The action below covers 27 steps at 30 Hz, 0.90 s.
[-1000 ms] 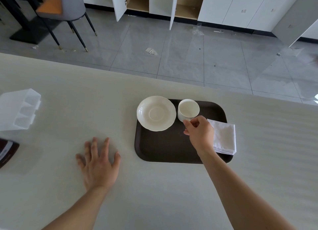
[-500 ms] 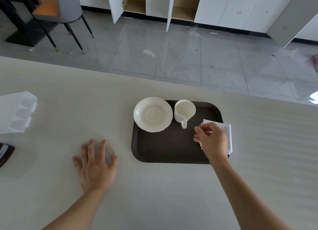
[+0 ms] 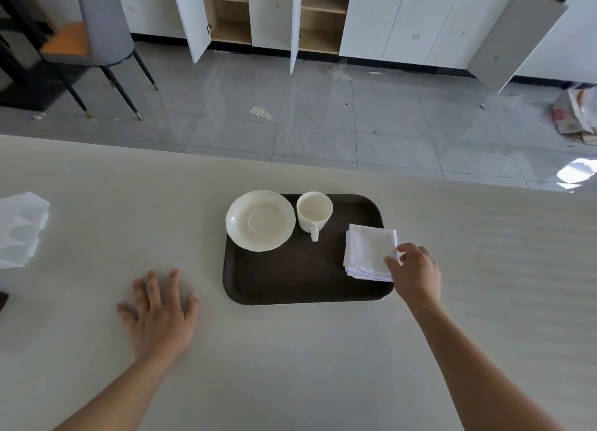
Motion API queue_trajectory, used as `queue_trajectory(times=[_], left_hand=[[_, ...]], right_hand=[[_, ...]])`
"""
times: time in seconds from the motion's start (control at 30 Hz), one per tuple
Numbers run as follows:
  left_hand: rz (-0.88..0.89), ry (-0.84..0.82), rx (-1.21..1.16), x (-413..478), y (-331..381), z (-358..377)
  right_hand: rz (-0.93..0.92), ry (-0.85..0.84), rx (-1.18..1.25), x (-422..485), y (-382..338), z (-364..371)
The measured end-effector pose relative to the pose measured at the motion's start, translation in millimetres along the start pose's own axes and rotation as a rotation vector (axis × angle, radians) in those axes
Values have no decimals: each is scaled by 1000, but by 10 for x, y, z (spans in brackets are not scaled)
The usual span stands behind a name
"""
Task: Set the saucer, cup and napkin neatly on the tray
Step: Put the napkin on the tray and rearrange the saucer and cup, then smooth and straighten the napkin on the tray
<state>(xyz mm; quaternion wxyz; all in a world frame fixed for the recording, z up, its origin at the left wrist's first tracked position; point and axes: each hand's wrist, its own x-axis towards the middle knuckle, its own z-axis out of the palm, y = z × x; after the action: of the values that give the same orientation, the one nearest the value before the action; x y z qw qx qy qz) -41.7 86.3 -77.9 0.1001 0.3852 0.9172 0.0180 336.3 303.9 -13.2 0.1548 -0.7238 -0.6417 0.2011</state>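
The bench (image 3: 290,366) is a wide pale surface, and the dark brown tray (image 3: 290,282) lies on it in front of the person, with much of its near half bare. The saucer (image 3: 260,220) sits at the far left corner of the tray; its left edge reaches over the tray rim, so it is not yet fully inside. The cup (image 3: 314,211) stands upright just beside the saucer on the right, very close to it or touching, with the handle turned toward the person; it is not on the saucer. The folded white napkin (image 3: 370,251) lies at the right side of the tray, and its right edge passes a little over the rim. The right hand (image 3: 416,272) is at the near right corner of the napkin, the fingers (image 3: 392,264) curled and touching the cloth, probably to take hold of it or push it straight; whether they pinch it cannot be told. The left hand (image 3: 161,311) rests flat on the bench, well apart from the tray, fingers spread, likely for support.
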Motion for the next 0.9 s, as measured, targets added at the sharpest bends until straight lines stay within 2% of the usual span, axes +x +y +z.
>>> queue_trajectory(times=[0.13,0.23,0.37,0.47,0.57,0.7,0.9], left_hand=[[-81,-111,-14,41,150,-215],[-61,-46,-166,-35,358,-405],[233,165,-314,-325,800,-414],[481,202,-378,-501,1247,-395],[658,151,-414,-597,1667,-364],[797,34,-396,-633,2105,-349],[851,-47,-186,-553,2426,-230]], right_hand=[[49,-61,4,89,-8,-39],[21,-80,1,101,-29,-63],[-44,-86,23,154,-71,-59],[-66,-94,50,191,-112,-31],[-89,-102,52,218,-166,9],[-142,-134,6,224,-160,74],[-241,-132,-54,151,-31,82]])
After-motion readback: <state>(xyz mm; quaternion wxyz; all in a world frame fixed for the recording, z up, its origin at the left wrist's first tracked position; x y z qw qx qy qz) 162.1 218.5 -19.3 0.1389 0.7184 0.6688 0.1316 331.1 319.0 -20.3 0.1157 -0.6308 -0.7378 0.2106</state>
